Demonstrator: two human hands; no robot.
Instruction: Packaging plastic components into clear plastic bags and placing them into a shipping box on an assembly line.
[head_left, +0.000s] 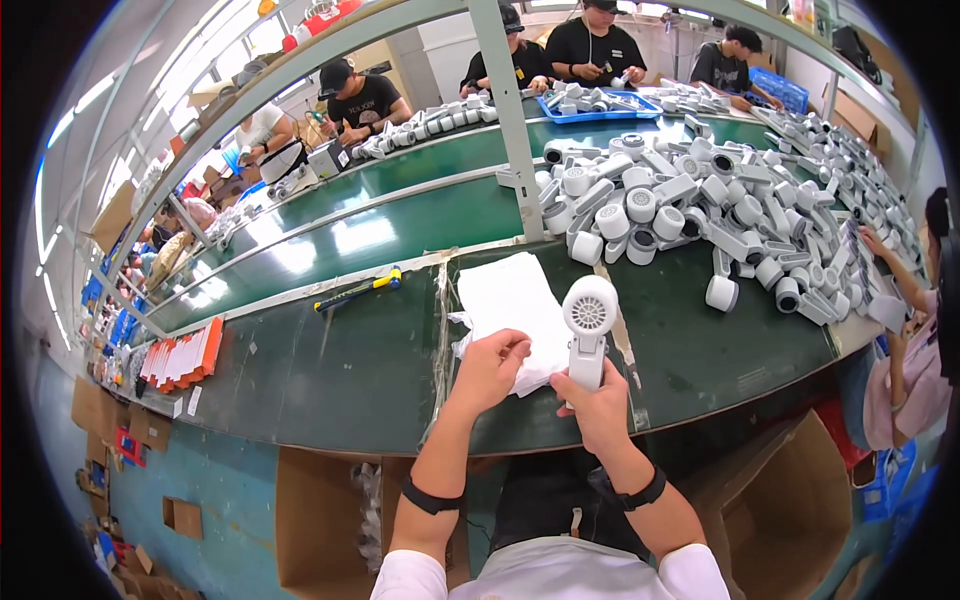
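Note:
My right hand [596,408] is wrapped round the handle of a white handheld fan [590,310]. The fan stands upright in the grip, its round grille facing me. My left hand [492,368] hovers at the left side of a stack of thin white sheets or bags [512,300], fingers curled together; whether anything is in them is hidden. The stack lies on the dark green bench [330,375] between and beyond my hands. To the right spreads a big heap of similar white fans [690,200], tumbled in all directions.
A yellow-and-black hammer [358,288] lies left of the stack. Farther left stands an orange box of white slips [183,355]. A metal post [512,120] rises behind the stack. Open cartons [325,520] sit below the bench edge. Co-workers handle parts across the bench and at right.

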